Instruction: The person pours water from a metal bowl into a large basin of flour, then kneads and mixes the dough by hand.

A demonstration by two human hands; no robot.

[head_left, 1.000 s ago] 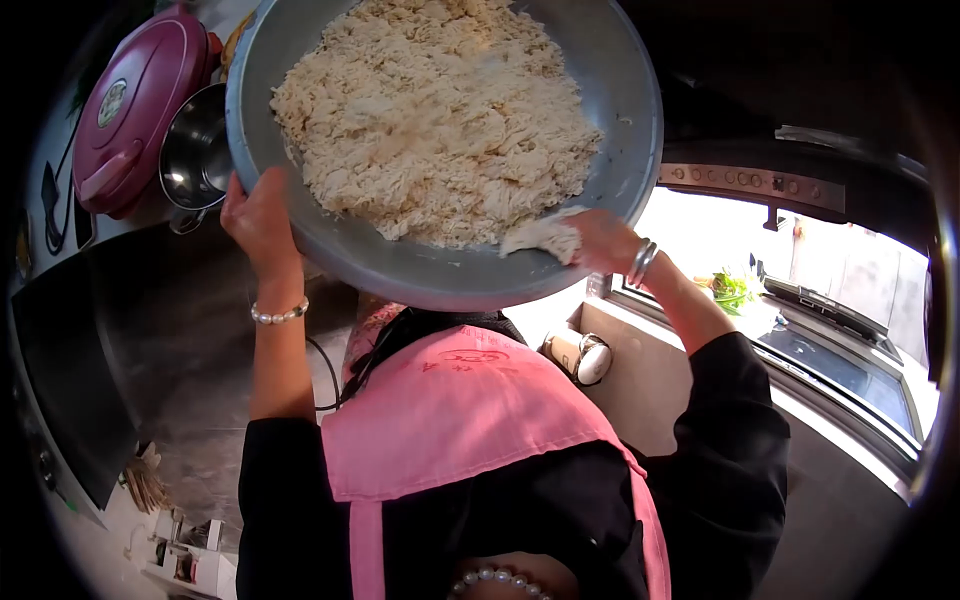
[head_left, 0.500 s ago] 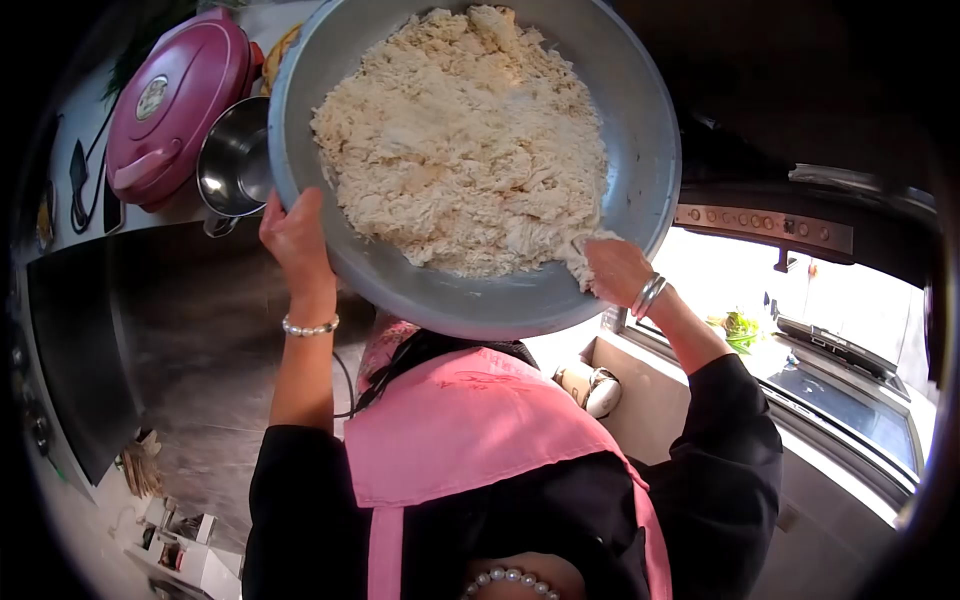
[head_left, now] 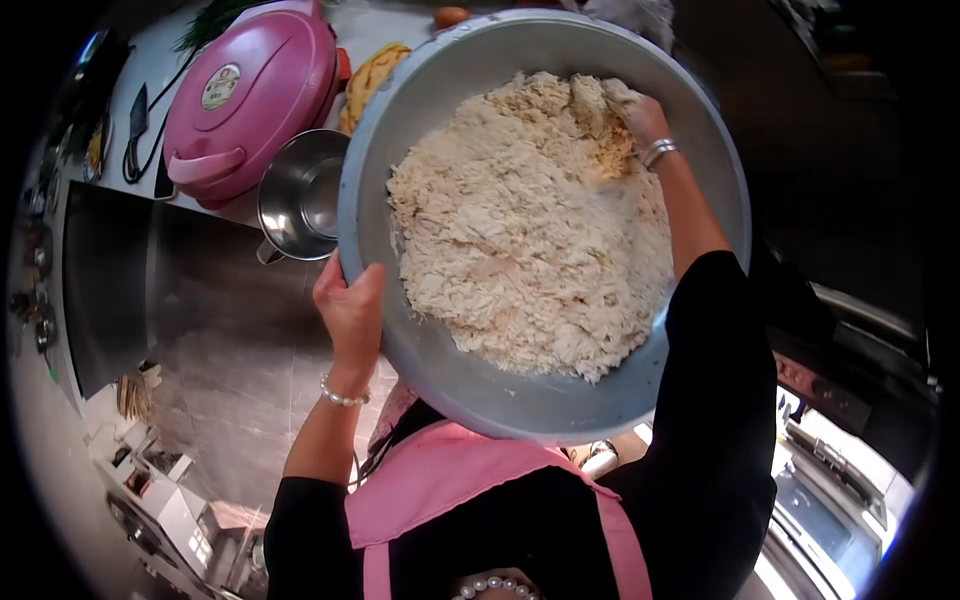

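A wide grey metal basin fills the middle of the head view, tilted toward me. In it lies a broad mass of shaggy, floury dough. My left hand grips the basin's left rim, thumb on top and the other fingers mostly hidden behind the rim. At the far right side of the dough, my right hand has flour-coated fingers curled into a clump of it, close to the basin's wall. Some yellower crumbly dough shows just below that hand.
Left of the basin stand a steel pot and a closed pink electric griddle on the counter. Behind them lie a yellow-brown flatbread and an egg. A black spatula rests further left.
My right hand has moved from the near right edge of the dough to its far right edge. In view, the basin and left hand sit lower and further right.
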